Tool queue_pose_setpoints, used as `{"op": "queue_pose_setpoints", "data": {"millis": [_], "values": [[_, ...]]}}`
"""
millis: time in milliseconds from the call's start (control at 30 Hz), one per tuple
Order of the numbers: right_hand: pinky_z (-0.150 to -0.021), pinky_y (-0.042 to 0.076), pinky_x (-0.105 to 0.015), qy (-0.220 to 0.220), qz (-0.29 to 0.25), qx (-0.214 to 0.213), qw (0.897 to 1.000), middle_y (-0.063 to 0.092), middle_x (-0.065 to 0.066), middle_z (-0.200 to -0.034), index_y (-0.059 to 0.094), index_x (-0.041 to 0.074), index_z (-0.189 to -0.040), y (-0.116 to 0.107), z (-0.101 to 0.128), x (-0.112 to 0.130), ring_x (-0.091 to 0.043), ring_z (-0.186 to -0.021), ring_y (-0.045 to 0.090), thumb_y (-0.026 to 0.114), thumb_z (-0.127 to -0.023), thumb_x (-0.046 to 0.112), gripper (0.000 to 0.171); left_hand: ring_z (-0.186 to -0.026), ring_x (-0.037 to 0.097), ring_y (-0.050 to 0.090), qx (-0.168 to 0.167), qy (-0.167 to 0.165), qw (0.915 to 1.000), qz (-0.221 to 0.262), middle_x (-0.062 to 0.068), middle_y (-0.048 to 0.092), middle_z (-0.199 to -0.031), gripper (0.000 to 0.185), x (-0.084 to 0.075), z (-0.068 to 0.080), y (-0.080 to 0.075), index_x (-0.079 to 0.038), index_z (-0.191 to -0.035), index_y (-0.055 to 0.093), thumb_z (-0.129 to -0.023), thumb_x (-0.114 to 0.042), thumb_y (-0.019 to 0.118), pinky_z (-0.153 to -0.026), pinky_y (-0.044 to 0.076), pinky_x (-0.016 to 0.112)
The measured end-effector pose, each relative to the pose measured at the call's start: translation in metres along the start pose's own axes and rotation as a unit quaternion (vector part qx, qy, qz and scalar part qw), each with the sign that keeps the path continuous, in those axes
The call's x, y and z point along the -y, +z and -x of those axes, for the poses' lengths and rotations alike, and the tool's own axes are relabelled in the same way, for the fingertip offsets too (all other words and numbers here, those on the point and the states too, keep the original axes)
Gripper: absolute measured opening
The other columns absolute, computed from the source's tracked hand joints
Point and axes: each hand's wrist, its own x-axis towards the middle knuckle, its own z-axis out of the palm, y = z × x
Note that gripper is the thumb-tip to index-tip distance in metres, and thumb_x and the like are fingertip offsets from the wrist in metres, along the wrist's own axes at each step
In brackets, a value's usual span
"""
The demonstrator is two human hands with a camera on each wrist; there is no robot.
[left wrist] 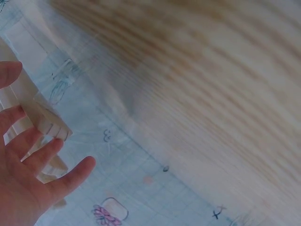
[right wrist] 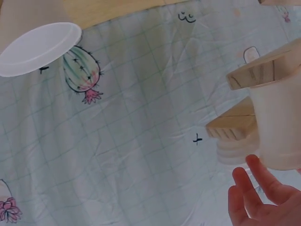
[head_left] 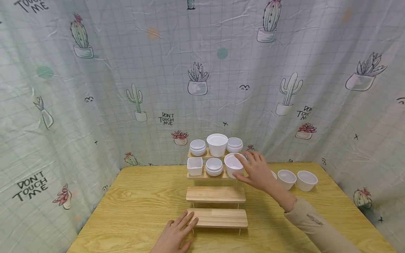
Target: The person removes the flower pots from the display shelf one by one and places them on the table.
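**Right hand (head_left: pixel 255 172) at round, smooth-sided white cup (head_left: pixel 230 166) on four-step pale wooden stand (head_left: pixel 216 194)**

Thumb and forefinger lie against the cup, upright at the right end of the second step from the top; whether they grip it cannot be told. Beside it stand a round, ridged white pot (head_left: pixel 214 167) and a square white cup (head_left: pixel 194 166). The left hand (head_left: pixel 174 234), unclenched and holding nothing, rests fingertips on the lowest step's left end. Up top, a round, deep white cup (head_left: pixel 217 146) stands between two ridged white pots (head_left: pixel 198 148). At right, three round white cups (head_left: pixel 286 180) sit on the yellow wood-grain worktop (head_left: pixel 142 196), one partly hidden.
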Motion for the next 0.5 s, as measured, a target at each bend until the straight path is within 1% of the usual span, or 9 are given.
{"op": "queue_pose_setpoints", "data": {"millis": [167, 300, 367, 400, 500], "values": [[-0.070, 0.040, -0.047, 0.018, 0.005, 0.012, 1.000, 0.057, -0.015, -0.103, 0.053, 0.018, -0.122, 0.0029, -0.0043, 0.0045, -0.035, -0.091, 0.051, 0.034, -0.082, 0.067, 0.067, -0.120, 0.021, 0.046, 0.007, -0.001, 1.0000, 0.004, 0.002, 0.047, -0.135, 0.064, -0.0003, -0.0003, -0.0013, -0.022, -0.133, 0.043, -0.076, -0.042, 0.063, -0.065, 0.047, 0.041], [-0.069, 0.038, -0.047, 0.033, 0.015, 0.017, 0.999, 0.057, -0.014, -0.099, 0.053, 0.020, -0.123, 0.0050, -0.0076, 0.0069, -0.033, -0.088, 0.050, 0.026, -0.082, 0.070, 0.069, -0.120, 0.021, 0.046, 0.007, 0.001, 1.0000, 0.002, 0.002, 0.047, -0.134, 0.064, -0.0004, 0.0001, -0.0014, -0.022, -0.133, 0.043, -0.075, -0.042, 0.064, -0.065, 0.047, 0.040], [-0.068, 0.038, -0.046, 0.038, 0.021, 0.018, 0.999, 0.057, -0.013, -0.096, 0.053, 0.021, -0.123, 0.0056, -0.0090, 0.0075, -0.033, -0.087, 0.050, 0.025, -0.083, 0.069, 0.069, -0.119, 0.021, 0.047, 0.005, 0.001, 1.0000, -0.001, 0.002, 0.048, -0.134, 0.064, -0.0005, 0.0001, -0.0012, -0.022, -0.132, 0.044, -0.075, -0.042, 0.064, -0.065, 0.047, 0.039], [-0.068, 0.037, -0.046, 0.040, 0.022, 0.019, 0.999, 0.057, -0.013, -0.095, 0.054, 0.021, -0.123, 0.0057, -0.0096, 0.0077, -0.032, -0.087, 0.051, 0.028, -0.083, 0.068, 0.067, -0.119, 0.021, 0.047, 0.003, 0.002, 1.0000, -0.004, 0.002, 0.048, -0.133, 0.064, -0.0005, 0.0002, -0.0012, -0.022, -0.132, 0.044, -0.075, -0.042, 0.064, -0.065, 0.047, 0.039], [-0.069, 0.037, -0.045, 0.044, 0.019, 0.023, 0.999, 0.058, -0.013, -0.096, 0.054, 0.020, -0.123, 0.0047, -0.0108, 0.0081, -0.032, -0.086, 0.051, 0.041, -0.081, 0.064, 0.062, -0.119, 0.021, 0.047, -0.003, 0.003, 1.0000, -0.008, 0.002, 0.048, -0.133, 0.064, -0.0005, 0.0000, -0.0017, -0.022, -0.131, 0.045, -0.074, -0.043, 0.065, -0.065, 0.047, 0.038]]}}
